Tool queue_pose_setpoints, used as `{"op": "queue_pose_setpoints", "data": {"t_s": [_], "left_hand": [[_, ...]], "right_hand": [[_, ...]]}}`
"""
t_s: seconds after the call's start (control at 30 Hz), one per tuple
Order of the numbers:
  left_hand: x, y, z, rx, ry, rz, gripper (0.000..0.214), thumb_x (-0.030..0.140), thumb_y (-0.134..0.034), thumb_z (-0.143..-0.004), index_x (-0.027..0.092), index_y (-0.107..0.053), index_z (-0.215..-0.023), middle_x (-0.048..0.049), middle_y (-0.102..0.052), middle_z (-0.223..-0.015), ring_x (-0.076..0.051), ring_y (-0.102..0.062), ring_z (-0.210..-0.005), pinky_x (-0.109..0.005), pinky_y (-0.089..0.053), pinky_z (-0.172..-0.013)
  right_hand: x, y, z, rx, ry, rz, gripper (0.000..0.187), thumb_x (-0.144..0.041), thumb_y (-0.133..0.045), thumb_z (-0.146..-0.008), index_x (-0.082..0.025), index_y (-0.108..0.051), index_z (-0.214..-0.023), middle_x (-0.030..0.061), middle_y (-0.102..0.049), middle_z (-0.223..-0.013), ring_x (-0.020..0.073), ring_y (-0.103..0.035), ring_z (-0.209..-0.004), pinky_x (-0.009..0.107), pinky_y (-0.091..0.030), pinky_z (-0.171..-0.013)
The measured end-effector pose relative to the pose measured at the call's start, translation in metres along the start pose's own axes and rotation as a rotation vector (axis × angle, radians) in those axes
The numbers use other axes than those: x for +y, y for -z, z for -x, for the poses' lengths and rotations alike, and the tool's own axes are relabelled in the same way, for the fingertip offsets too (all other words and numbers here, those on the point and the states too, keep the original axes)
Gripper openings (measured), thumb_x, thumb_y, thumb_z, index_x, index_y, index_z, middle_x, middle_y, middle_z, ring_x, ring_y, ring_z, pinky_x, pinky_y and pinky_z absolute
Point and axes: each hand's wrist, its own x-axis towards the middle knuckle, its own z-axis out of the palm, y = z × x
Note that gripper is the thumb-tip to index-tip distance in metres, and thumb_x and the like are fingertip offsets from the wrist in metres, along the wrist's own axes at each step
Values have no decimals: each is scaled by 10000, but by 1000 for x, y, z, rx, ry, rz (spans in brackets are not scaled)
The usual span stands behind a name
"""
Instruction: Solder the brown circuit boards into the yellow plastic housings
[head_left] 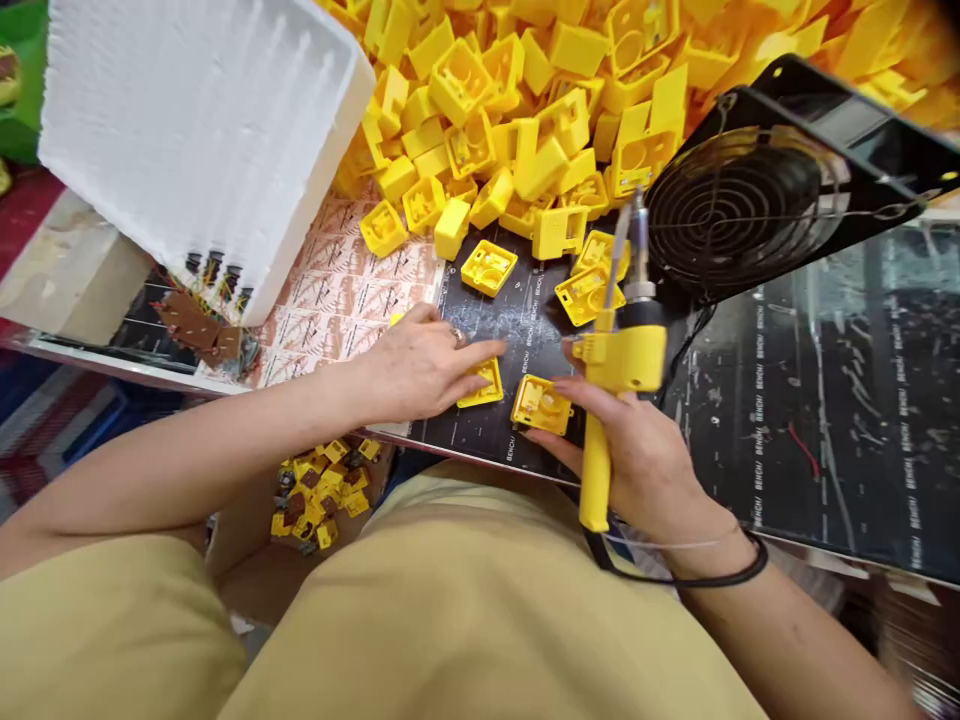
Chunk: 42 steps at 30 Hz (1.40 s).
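Observation:
My left hand (420,370) rests at the bench edge, its index finger and thumb on a small open yellow plastic case (489,388). In my right hand (637,450) is a yellow soldering gun (626,360), tip pointing up and away from me, a thin feed tube beside the tip. The thumb and a finger of that same hand also pinch a second yellow plastic case (541,405), open side up, with small parts inside that I cannot make out. Just beyond lie an open yellow case (489,268) and another one (585,295).
A large heap of yellow cases (510,130) covers the back. A black fan (750,200) stands at right, a white foam block (202,130) at left with wired brown boards (196,325) beside it. Below the bench is a box of yellow parts (326,490). A red wire (804,450) lies right.

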Motion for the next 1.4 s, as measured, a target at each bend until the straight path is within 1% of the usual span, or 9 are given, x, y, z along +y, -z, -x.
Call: {"op": "queue_pose_setpoints", "data": {"t_s": [0.23,0.33,0.57,0.67,0.87,1.0,1.17,1.3,1.4], "left_hand": [[-8,14,12,-49,-243,118,558,262,-469,-924,174,-395,-1470,-130,-380,-1556,-280,-381,-1406,-427,-357,-1056],[-1,14,10,-71,-166,27,467,201,-472,-908,198,-523,-1372,-110,-592,-1376,-268,-569,-1213,-402,-419,-925],[31,-8,2,226,202,-89,890,790,-325,-858,117,-526,-1406,-135,-696,-740,-289,-638,-747,-439,-431,-764],[16,1,23,306,315,40,760,679,-259,-944,146,-483,-1439,-94,-699,-777,-242,-638,-758,-409,-447,-809],[-26,-4,65,206,397,226,689,563,-545,-879,169,-451,-1438,-173,-469,-1461,-307,-498,-1283,-449,-426,-1040],[-29,-22,61,261,381,351,573,543,-590,-863,159,-589,-1287,-154,-589,-1315,-280,-581,-1163,-411,-464,-1002],[-26,-15,49,250,349,756,575,571,-285,-988,168,-548,-1302,-81,-680,-1123,-166,-649,-975,-266,-509,-839],[-20,-13,50,113,420,419,516,412,-242,-1017,145,-683,-1020,-81,-696,-878,-187,-660,-810,-294,-502,-739],[-24,-9,61,110,456,159,449,422,-332,-996,171,-671,-1152,-136,-675,-1118,-234,-677,-909,-343,-517,-767]], "right_hand": [[3,-5,1,-60,-5,-60,520,-302,-709,-872,-201,-448,-1310,98,-646,-1108,268,-646,-1044,438,-550,-923],[1,-3,4,-50,-23,-65,508,-234,-690,-876,-232,-442,-1320,94,-635,-1180,255,-655,-1028,415,-577,-876],[-2,2,9,-19,-38,-18,576,-305,-737,-847,-232,-448,-1340,95,-642,-1192,281,-667,-1026,408,-605,-825],[-1,-1,12,-31,-25,-3,596,-277,-732,-851,-221,-431,-1362,121,-620,-1245,295,-661,-1049,402,-608,-817],[-9,-13,0,-11,45,-7,632,-295,-734,-849,-227,-412,-1389,110,-654,-1131,310,-661,-1019,454,-583,-850],[-19,-27,-22,-37,87,-42,625,-348,-717,-860,-238,-384,-1377,104,-642,-1077,337,-627,-1078,542,-534,-926],[-18,-38,-29,-60,143,-12,453,-270,-643,-915,-218,-441,-1317,66,-649,-988,240,-665,-866,367,-577,-740],[-14,-30,-24,-115,147,0,460,-279,-631,-924,-218,-440,-1338,73,-652,-1015,222,-666,-864,335,-571,-725],[-12,-24,-22,-122,188,-1,517,-313,-673,-897,-207,-445,-1349,91,-657,-1051,257,-668,-954,423,-557,-886]]}}
